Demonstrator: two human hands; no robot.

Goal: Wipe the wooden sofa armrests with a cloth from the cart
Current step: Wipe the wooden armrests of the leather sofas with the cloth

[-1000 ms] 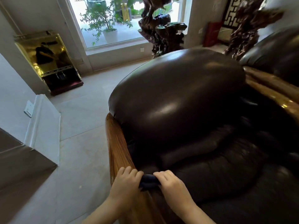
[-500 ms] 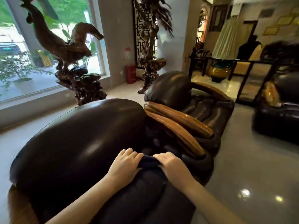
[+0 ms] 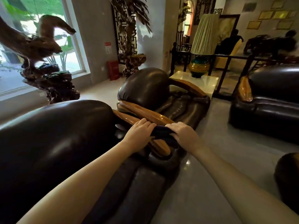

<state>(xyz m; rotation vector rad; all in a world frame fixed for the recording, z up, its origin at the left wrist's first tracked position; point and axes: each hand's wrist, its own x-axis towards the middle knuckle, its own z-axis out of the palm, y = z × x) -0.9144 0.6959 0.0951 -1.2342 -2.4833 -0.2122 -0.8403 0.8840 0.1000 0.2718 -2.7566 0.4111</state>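
Both hands have travelled from over the seat cushion half a second ago; left hand and right hand now grip the bunched dark cloth with curled fingers, holding it on the sofa's far wooden armrest.

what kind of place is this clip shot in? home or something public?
Probably a hotel or office lobby lounge rather than a home: several dark leather sofas with wooden armrests, large carved root sculptures by the window, and a cluster of framed plaques in the background.
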